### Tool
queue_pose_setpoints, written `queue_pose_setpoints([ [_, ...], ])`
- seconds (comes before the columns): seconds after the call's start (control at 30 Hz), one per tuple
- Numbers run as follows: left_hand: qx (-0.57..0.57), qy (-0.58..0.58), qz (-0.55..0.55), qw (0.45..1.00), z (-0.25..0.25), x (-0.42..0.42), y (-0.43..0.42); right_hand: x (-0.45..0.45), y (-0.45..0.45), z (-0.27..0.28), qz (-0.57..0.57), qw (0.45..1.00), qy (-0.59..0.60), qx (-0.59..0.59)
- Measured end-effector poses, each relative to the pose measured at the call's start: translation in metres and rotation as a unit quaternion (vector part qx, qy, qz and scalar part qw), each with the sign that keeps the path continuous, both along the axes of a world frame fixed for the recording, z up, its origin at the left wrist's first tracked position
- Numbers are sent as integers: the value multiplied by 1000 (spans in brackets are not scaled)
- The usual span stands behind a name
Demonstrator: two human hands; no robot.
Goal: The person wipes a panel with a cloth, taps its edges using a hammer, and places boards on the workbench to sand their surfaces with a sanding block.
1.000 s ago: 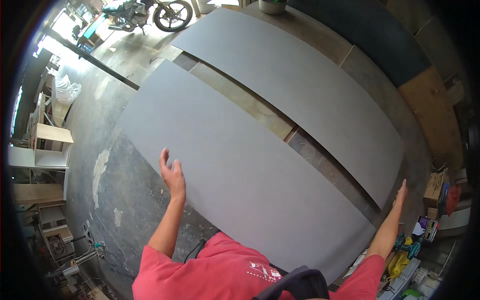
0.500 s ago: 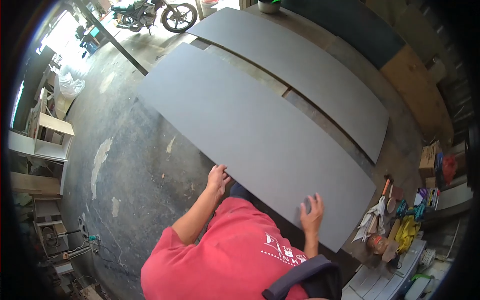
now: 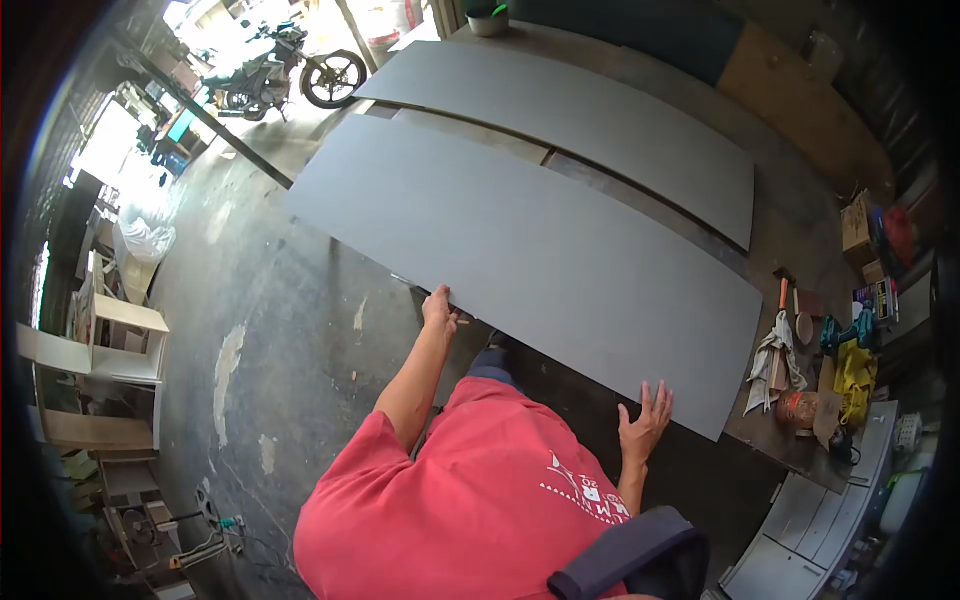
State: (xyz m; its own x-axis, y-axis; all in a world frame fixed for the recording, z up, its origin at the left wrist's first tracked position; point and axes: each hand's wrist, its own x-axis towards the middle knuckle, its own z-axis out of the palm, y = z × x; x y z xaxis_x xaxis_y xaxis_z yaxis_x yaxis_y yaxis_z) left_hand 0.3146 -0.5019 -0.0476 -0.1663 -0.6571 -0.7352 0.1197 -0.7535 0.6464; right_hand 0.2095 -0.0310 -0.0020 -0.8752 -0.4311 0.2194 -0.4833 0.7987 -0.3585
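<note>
The near grey panel lies across the middle of the view, its long edge towards the person; the far grey panel is at 1 o'clock from it, a narrow gap between the 2. The near one looks broad, thin and stiff, probably awkward more than truly heavy, with some flex likely if lifted at 1 end. Its matte face seems smooth enough to slide under a flat palm, and its corners could chip. The surest hold would be on the long edge with 2 hands set wide, fingers beneath and thumbs above.

At 8 o'clock from its centre, the left hand is closed narrowly on that edge. At 5 o'clock, the right hand is wide, fingers spread at the edge; whether it bears any weight, I cannot tell.

At 4 o'clock, the dull brown table carries a limp, creased white cloth and a crumpled yellow cloth. The concrete floor at 8 o'clock is rough, with pale flaked patches.
</note>
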Motion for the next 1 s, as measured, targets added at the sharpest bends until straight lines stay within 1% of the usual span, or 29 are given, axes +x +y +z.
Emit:
queue_pose_setpoints([
  [0.03, 10, 10, 9, 1000, 2, -4, -7, 0, -12, 5, -7, 1000, 5, 4],
  [0.07, 18, 23, -5, 1000, 5, -1, -5, 4, -19, 11, -3, 1000, 0, 25],
  [0.17, 39, 30, 13, 999, 31, 3, -7, 8, -38, 24, 6, 998, 6, 65],
  [0.23, 13, 69, -25, 997, 79, 10, -3, 5, -43, 39, -16, 993, 51, 102],
  [0.27, 1, 79, -66, 995, 101, 14, -6, -2, -43, 51, -19, 989, 100, 104],
  [0.3, -10, 87, -105, 991, 122, 18, -11, -13, -46, 73, -6, 985, 152, 82],
  [0.33, -4, 89, -101, 991, 141, 18, -19, -25, -44, 90, -6, 982, 167, 92],
  [0.4, -12, 170, -200, 965, 176, 17, -39, -51, -43, 124, 7, 973, 203, 110],
  [0.43, -7, 172, -197, 965, 194, 11, -49, -66, -44, 141, 21, 967, 224, 119],
  [0.57, -48, 324, -271, 905, 265, -42, -77, -143, -45, 197, 19, 957, 267, 113],
  [0.63, -52, 388, -331, 858, 297, -72, -92, -172, -91, 244, 3, 954, 280, 106],
  [0.67, -63, 418, -339, 840, 309, -88, -94, -185, -112, 262, 3, 953, 281, 110],
  [0.7, -73, 447, -347, 821, 319, -104, -96, -197, -133, 276, 22, 962, 263, 76],
  [0.73, -60, 462, -360, 809, 327, -121, -101, -209, -153, 285, 40, 968, 244, 42],
  [0.77, -61, 465, -359, 807, 329, -137, -105, -224, -174, 288, 40, 967, 248, 43],
  [0.83, -125, 484, -365, 786, 333, -166, -110, -252, -212, 293, 75, 954, 290, 14],
  [0.9, -138, 487, -350, 788, 315, -192, -115, -278, -251, 297, 89, 945, 315, 0],
  [0.97, -245, 450, -316, 799, 287, -212, -120, -292, -281, 297, 102, 938, 331, -16],
  [1.0, -270, 391, -298, 828, 262, -221, -120, -299, -294, 300, 115, 938, 327, -3],
])
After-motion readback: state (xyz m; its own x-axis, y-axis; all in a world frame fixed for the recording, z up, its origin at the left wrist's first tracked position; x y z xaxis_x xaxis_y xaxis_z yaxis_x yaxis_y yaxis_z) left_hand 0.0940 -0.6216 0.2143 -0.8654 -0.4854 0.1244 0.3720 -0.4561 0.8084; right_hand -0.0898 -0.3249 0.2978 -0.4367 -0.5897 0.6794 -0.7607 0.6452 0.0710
